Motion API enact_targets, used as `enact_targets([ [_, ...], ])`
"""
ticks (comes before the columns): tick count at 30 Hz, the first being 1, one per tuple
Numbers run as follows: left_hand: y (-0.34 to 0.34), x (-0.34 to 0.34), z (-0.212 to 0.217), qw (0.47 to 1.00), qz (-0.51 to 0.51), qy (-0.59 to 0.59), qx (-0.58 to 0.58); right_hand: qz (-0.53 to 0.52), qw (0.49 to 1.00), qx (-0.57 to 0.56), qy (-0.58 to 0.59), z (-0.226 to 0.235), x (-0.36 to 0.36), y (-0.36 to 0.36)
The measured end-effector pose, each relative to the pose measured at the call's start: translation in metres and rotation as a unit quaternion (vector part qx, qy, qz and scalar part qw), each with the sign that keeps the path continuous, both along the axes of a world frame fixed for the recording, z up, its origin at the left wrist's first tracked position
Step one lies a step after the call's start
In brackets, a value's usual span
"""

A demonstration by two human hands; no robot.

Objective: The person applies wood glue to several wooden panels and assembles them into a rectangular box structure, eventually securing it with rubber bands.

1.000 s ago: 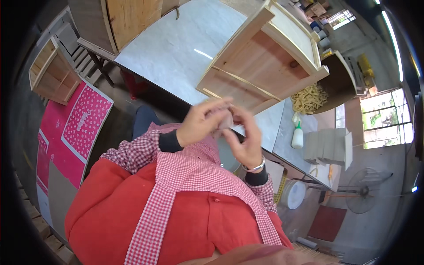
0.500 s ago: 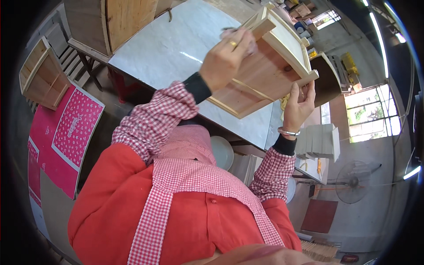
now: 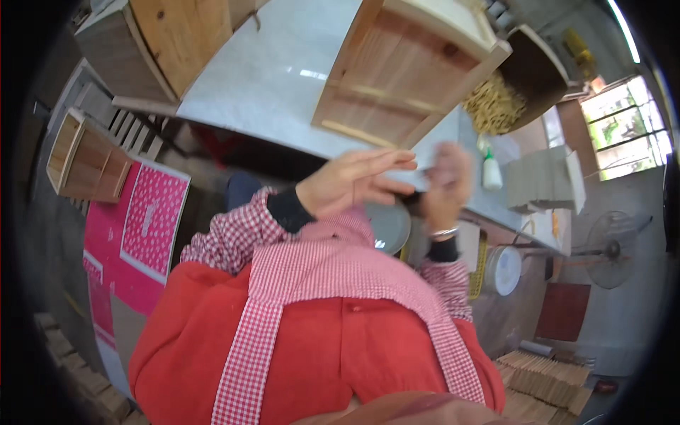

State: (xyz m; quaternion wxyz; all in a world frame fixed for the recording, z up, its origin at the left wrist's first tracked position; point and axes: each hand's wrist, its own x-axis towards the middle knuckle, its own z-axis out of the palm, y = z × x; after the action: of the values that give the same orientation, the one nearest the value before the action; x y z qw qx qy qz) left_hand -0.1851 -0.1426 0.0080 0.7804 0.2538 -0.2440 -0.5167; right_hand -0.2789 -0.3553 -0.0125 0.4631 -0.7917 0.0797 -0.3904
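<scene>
A pale wooden box-like piece with rails and legs (image 3: 397, 78) stands on the marble-patterned tabletop (image 3: 283, 85), with no hand on it. My left hand (image 3: 358, 183) is in front of the table edge, fingers stretched out and holding nothing that I can see. Close to its right is my right hand (image 3: 445, 184), raised and smeared by motion. Its fingers cannot be made out, nor whether anything is in them. A small dark patch shows between the two hands; I cannot tell what it is.
A bin of pale wooden pieces (image 3: 499, 103) and a white bottle with a green cap (image 3: 491, 170) are at the right. Wooden cabinets (image 3: 177, 42) stand at the far left. Below them are a smaller wooden piece (image 3: 88, 159) and pink printed sheets (image 3: 152, 219). A round basin (image 3: 389, 228) sits under the table.
The wooden piece, tilted up and held in both hands before, now rests on the table, released. Both hands have come back toward my body. The pinkish bundle in my left hand is no longer visible.
</scene>
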Motion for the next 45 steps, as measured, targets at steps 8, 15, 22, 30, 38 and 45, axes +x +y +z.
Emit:
enact_targets([
  [8,0.037,0.126,-0.031,0.904,0.379,-0.054,0.191,-0.368,0.838,-0.394,0.089,0.023,-0.022,-0.245],
  [15,-0.003,0.225,-0.036,0.922,0.247,0.116,0.274,-0.068,0.857,-0.499,-0.107,0.176,0.084,-0.062],
  [22,-0.011,0.246,-0.032,0.95,0.194,0.115,0.215,0.06,0.875,-0.454,-0.156,0.197,0.213,0.074],
  [30,-0.027,0.338,0.014,0.988,0.077,-0.096,-0.096,-0.03,0.895,-0.432,-0.109,0.179,0.21,0.062],
  [38,0.011,0.285,0.008,0.849,0.329,-0.212,0.355,0.035,0.928,-0.372,-0.01,0.206,0.199,0.074],
  [45,-0.074,0.344,0.13,0.869,0.37,-0.304,0.128,-0.225,0.916,-0.332,0.031,0.212,0.151,0.089],
])
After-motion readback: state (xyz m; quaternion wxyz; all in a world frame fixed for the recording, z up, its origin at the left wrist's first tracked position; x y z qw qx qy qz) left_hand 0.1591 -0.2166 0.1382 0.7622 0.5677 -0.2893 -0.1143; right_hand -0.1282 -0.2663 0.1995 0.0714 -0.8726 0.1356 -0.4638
